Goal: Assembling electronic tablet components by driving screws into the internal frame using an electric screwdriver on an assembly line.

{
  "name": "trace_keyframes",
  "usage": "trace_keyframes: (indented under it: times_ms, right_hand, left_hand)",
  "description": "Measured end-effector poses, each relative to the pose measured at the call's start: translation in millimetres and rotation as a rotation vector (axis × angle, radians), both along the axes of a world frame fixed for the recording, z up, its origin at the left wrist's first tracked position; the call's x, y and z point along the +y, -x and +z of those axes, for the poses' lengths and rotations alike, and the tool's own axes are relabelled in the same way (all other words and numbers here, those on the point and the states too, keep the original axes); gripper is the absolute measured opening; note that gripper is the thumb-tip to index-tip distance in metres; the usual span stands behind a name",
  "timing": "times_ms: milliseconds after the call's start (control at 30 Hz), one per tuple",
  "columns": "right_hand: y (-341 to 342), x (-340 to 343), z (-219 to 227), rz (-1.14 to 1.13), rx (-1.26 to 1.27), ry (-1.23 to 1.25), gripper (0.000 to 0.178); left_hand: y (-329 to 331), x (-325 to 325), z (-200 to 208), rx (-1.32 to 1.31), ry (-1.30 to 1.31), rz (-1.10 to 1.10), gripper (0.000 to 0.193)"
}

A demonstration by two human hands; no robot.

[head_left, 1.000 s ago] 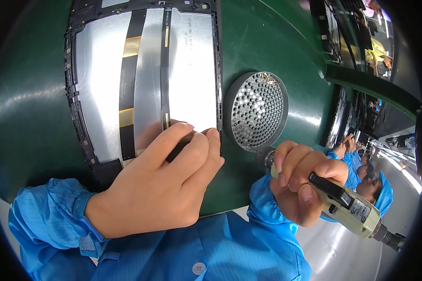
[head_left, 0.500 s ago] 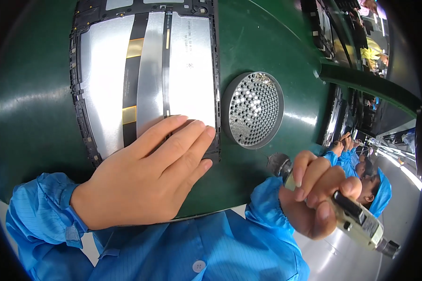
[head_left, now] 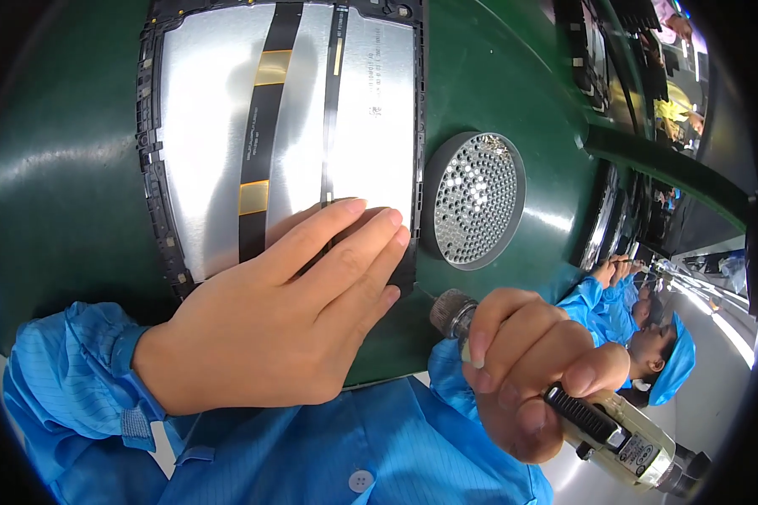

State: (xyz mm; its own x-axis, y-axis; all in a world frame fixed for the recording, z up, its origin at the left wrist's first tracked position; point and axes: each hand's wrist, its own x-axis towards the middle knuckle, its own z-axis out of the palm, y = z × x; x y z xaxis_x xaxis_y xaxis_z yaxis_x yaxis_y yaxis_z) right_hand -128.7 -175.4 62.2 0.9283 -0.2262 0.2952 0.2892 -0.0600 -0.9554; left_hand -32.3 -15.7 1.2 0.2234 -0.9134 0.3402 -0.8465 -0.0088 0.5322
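An opened tablet housing (head_left: 202,126) lies on the green bench, with silvery metal panels, a black frame and dark flex strips with gold patches. My left hand (head_left: 261,332) rests flat across its near part, fingers stretched toward the right edge. Wrapped around an electric screwdriver (head_left: 636,446) with a beige body is my right hand (head_left: 535,362), thumb beside its dark lever. The knurled nose points left, its thin bit close to the tablet's near right corner; whether they touch I cannot tell. Right of the tablet sits a round grey screw tray (head_left: 434,206) with many holes and small screws.
A dark green curved bar (head_left: 665,160) runs along the right side. Beyond it stand dark panels (head_left: 602,210) and other workers in blue, one wearing a blue cap (head_left: 675,362). The bench's near edge passes just in front of my body.
My right hand has brought the screwdriver left, nearer the tablet's corner. Tablet, tray and left hand appear slightly farther right in view, and my left hand still lies on the tablet.
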Motion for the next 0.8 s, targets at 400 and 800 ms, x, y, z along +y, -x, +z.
trace_keyframes:
  times_ms: [400,800]
  right_hand:
    - [-0.3,4.2,-3.7,-0.018,0.022,0.006,0.03]
    - [-4.4,1.2,-4.3,-0.003,-0.014,-0.036,0.038]
  left_hand:
    - [1.6,-1.3,-3.1,-0.018,-0.019,0.001,0.021]
    - [-1.9,1.2,1.2,0.03,-0.032,0.001,0.022]
